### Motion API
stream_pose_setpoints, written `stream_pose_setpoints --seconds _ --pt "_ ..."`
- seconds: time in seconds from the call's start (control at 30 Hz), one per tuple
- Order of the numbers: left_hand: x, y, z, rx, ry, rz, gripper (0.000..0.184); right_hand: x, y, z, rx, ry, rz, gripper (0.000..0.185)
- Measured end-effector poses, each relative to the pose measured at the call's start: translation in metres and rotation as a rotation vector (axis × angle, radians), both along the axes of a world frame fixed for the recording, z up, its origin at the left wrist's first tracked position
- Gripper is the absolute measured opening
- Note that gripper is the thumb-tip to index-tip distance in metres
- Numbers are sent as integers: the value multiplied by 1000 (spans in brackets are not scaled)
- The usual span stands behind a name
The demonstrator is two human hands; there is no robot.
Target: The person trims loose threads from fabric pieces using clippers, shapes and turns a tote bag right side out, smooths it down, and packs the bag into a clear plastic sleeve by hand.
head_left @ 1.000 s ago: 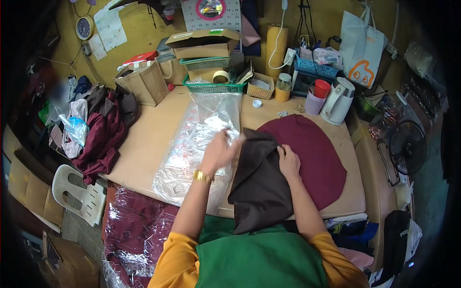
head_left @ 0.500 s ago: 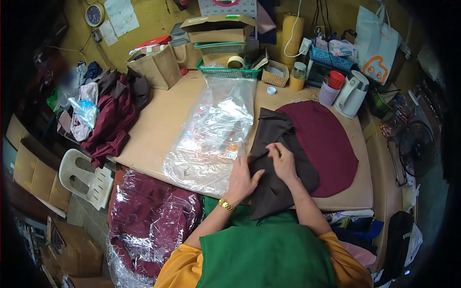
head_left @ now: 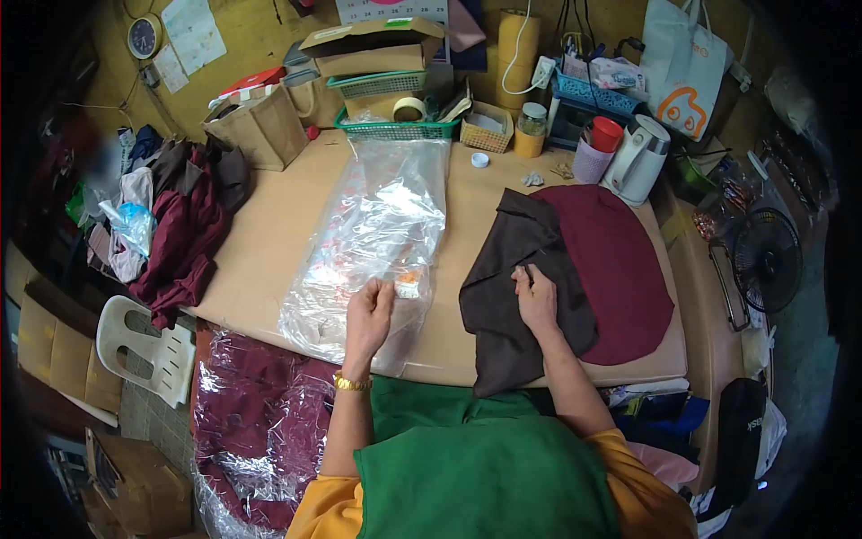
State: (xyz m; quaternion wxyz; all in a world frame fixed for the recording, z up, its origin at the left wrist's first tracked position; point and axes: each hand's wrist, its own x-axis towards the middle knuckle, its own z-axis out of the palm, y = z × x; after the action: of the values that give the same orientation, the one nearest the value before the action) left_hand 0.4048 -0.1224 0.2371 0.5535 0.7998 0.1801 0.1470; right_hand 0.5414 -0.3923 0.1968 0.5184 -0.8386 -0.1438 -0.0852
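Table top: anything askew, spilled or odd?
No spill seen. The dark brown cloth lies creased, askew over the maroon cloth, one corner past the table edge. White cap and crumpled scrap farther back look stray.

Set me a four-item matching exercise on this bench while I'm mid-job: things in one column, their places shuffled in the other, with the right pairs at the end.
Things
1. Clear plastic
2. Dark cloth
3. Gold bracelet
4. White kettle

Places
A. Around the wrist of the left hand
B. Beside the red cup, near the far right corner of the table
C. Spread flat on the table, left of both cloths
D. Lying partly over the maroon cloth, at the right hand

Right pairs: 1-C, 2-D, 3-A, 4-B
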Motion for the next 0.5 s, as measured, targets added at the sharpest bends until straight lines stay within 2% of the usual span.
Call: stream_pose_setpoints --seconds 0.07,0.1,0.13,0.17,0.23,0.27,0.33,0.37,0.43,0.5 --pt "30 -34 -7 62 -268 -40 33 0 2 -2 31 27 10 32" --pt "43 -54 -3 55 -242 -141 52 1 2 -5 29 28 7 32" --pt "55 -81 2 201 -272 -117 59 2 2 -9 46 -29 -12 32" --pt "68 -94 -5 200 -271 -120 59 2 2 -12 62 -86 -32 33" --pt "92 -107 -24 771 7 -169 47 -2 0 -9 47 -94 -33 33" --pt "95 -104 -30 769 1 -171 47 -3 -2 -6 32 -104 -29 33" --pt "97 -88 -27 571 89 -178 30 -2 -3 -2 42 -98 -28 34" --pt "90 -78 -26 568 92 -184 30 -3 -4 -3 53 -75 -21 34" --pt "65 -51 -1 278 112 -245 30 0 -4 -6 42 -59 -16 34" --pt "39 -23 2 200 48 -128 32 0 -3 -6 -8 -84 -8 34"
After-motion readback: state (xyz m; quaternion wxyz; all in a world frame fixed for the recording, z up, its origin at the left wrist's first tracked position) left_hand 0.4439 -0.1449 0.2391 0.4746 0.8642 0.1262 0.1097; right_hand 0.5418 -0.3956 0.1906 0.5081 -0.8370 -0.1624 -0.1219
